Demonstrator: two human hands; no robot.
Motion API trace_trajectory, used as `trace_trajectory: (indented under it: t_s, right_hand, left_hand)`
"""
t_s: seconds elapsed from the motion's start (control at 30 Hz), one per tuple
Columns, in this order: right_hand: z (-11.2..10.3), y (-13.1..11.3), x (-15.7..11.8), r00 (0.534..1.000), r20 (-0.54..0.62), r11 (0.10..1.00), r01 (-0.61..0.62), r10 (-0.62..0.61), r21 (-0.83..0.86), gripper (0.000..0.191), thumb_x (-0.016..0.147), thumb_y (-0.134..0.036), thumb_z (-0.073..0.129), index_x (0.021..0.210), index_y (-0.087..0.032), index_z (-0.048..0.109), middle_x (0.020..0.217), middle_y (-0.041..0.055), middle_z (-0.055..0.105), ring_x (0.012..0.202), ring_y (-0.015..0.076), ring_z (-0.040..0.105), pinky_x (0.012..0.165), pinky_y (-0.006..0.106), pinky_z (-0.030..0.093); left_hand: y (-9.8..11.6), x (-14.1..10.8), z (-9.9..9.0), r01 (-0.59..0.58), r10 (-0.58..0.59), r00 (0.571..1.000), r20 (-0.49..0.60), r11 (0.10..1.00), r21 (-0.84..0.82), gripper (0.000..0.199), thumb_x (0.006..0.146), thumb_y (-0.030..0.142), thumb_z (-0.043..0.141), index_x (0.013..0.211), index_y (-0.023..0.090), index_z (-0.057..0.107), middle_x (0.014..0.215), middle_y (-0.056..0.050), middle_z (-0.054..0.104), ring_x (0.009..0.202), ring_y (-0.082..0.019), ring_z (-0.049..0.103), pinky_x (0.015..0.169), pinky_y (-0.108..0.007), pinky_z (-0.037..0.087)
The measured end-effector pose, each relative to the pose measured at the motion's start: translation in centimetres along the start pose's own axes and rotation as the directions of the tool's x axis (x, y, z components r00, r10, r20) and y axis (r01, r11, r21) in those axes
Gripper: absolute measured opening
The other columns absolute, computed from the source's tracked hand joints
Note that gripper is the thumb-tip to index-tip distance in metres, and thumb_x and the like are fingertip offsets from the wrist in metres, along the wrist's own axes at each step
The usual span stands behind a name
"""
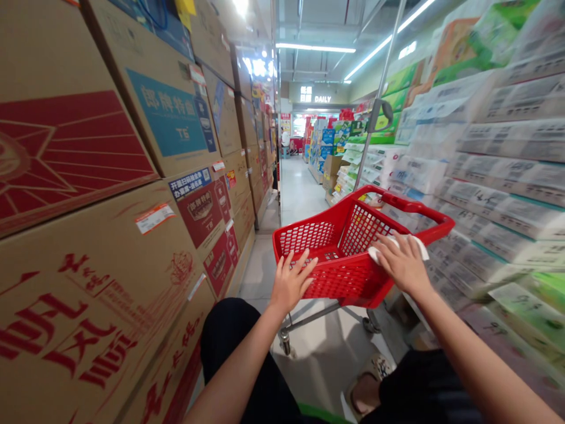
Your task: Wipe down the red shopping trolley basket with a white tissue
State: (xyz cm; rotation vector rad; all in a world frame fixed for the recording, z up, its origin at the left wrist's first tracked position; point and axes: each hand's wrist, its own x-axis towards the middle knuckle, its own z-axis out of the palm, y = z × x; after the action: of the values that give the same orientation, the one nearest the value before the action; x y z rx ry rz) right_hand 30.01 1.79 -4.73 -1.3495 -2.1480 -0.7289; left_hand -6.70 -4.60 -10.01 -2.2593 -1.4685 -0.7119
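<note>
A red plastic shopping cart (348,277) with perforated basket walls stands sideways in front of me on a metal frame with casters. My left hand (289,282) rests at the rim near its left end, palm down, fingers spread, holding nothing. Over the near rim toward the handle, my right hand (399,259) presses a white cloth (418,246) against the red plastic. Most of the cloth is hidden under the fingers; whether it is fabric or paper I cannot tell. The cart's red handle (435,227) sticks out to the right. Its basket shows no goods.
Stacked cardboard cartons (88,282) form a wall close on the left. Packs of tissue paper (507,159) are piled high on the right. A slanted metal pole (375,112) rises behind the cart. Beyond, a tiled aisle (300,188) runs back past more shelves.
</note>
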Motion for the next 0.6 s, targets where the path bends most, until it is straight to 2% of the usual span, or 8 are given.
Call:
trace_trajectory:
  t_s: [0.1, 0.17, 0.23, 0.3, 0.43, 0.5, 0.6]
  right_hand:
    - [-0.3, 2.0, -0.5, 0.994, -0.063, 0.995, -0.097, 0.095, -0.038, 0.044, 0.103, -0.035, 0.036, 0.139, -0.026, 0.060, 0.155, 0.0072, 0.051, 0.152, 0.0353, 0.026, 0.123, 0.065, 0.016]
    - [-0.1, 1.1, -0.7, 0.983, -0.111, 0.989, -0.149, 0.146, -0.020, 0.043, 0.104, -0.034, 0.035, 0.135, -0.023, 0.063, 0.150, 0.0105, 0.054, 0.151, 0.0341, 0.028, 0.124, 0.061, 0.019]
    - [0.3, -1.3, -0.7, 0.972, -0.154, 0.984, -0.179, 0.180, 0.020, 0.042, 0.104, -0.032, 0.034, 0.131, -0.022, 0.065, 0.143, 0.0122, 0.058, 0.150, 0.0336, 0.029, 0.125, 0.058, 0.020]
    - [0.9, -4.8, -0.8, 0.970, -0.166, 0.983, -0.169, 0.179, 0.068, 0.040, 0.104, -0.031, 0.036, 0.131, -0.024, 0.065, 0.138, 0.0105, 0.061, 0.149, 0.0349, 0.030, 0.124, 0.061, 0.019]
    - [1.8, -11.8, -1.0, 0.985, -0.087, 0.978, -0.132, 0.148, 0.160, 0.040, 0.103, -0.031, 0.043, 0.139, -0.026, 0.060, 0.140, 0.0072, 0.060, 0.149, 0.0350, 0.029, 0.124, 0.063, 0.020]
    - [2.0, -13.6, -1.2, 0.988, -0.066, 0.976, -0.128, 0.141, 0.174, 0.043, 0.103, -0.032, 0.045, 0.143, -0.027, 0.057, 0.145, 0.0061, 0.058, 0.150, 0.0352, 0.028, 0.124, 0.064, 0.019]
    - [2.1, -13.5, -1.5, 0.996, -0.033, 0.983, -0.077, 0.084, 0.166, 0.046, 0.103, -0.032, 0.045, 0.148, -0.030, 0.052, 0.151, 0.0033, 0.055, 0.150, 0.0342, 0.029, 0.124, 0.063, 0.020]
  left_hand:
    - [0.7, 0.2, 0.2, 0.001, -0.001, 1.000, -0.012, 1.000, -0.007, 0.061, 0.105, 0.041, 0.045, 0.161, 0.046, 0.023, 0.170, 0.010, 0.022, 0.153, -0.033, 0.029, 0.124, -0.060, 0.028]
    - [1.1, 0.4, 0.4, 0.003, -0.003, 1.000, -0.025, 1.000, -0.015, 0.061, 0.105, 0.042, 0.046, 0.161, 0.046, 0.023, 0.169, 0.010, 0.024, 0.153, -0.033, 0.030, 0.124, -0.061, 0.028]
    - [1.6, 0.5, 0.5, 0.007, -0.008, 0.999, -0.036, 1.000, -0.020, 0.061, 0.104, 0.043, 0.047, 0.161, 0.046, 0.023, 0.169, 0.009, 0.026, 0.153, -0.034, 0.029, 0.124, -0.063, 0.027]
    - [1.9, 0.5, 0.5, 0.011, -0.011, 0.999, -0.045, 1.000, -0.018, 0.061, 0.104, 0.043, 0.048, 0.161, 0.046, 0.024, 0.169, 0.009, 0.026, 0.154, -0.035, 0.028, 0.124, -0.063, 0.027]
    - [2.1, 0.4, 0.3, 0.005, -0.006, 0.999, -0.051, 1.000, -0.013, 0.061, 0.103, 0.043, 0.049, 0.160, 0.044, 0.027, 0.168, 0.008, 0.027, 0.153, -0.035, 0.029, 0.123, -0.063, 0.027]
    - [2.0, 0.3, 0.1, 0.002, -0.002, 0.998, -0.057, 1.000, -0.011, 0.061, 0.103, 0.043, 0.051, 0.160, 0.043, 0.029, 0.168, 0.007, 0.027, 0.152, -0.035, 0.030, 0.123, -0.062, 0.027]
    - [1.7, 0.0, -0.1, -0.011, 0.010, 0.998, -0.066, 1.000, -0.007, 0.061, 0.103, 0.042, 0.052, 0.160, 0.042, 0.031, 0.168, 0.007, 0.028, 0.150, -0.035, 0.034, 0.124, -0.059, 0.028]
